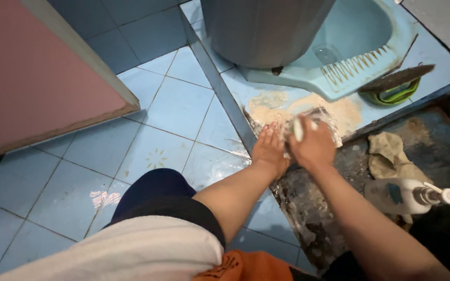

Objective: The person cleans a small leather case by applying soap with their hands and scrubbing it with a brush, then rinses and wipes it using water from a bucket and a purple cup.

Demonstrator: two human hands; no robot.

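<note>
My left hand (270,148) lies flat, fingers together, on the wet edge of a raised blue tiled step (266,83). Right beside it, my right hand (314,145) is closed around a small brush with a white handle (298,129), its head pressed onto the step. A patch of tan, sudsy grime (277,106) spreads over the tile just beyond both hands. The brush bristles are hidden under my fingers.
A blue squat toilet pan (360,47) and a grey metal bucket (264,28) stand on the step. A green scrub brush (394,86) lies at right, a crumpled rag (389,156) and a white pump bottle (410,196) below it. A pink door (32,78) is at left.
</note>
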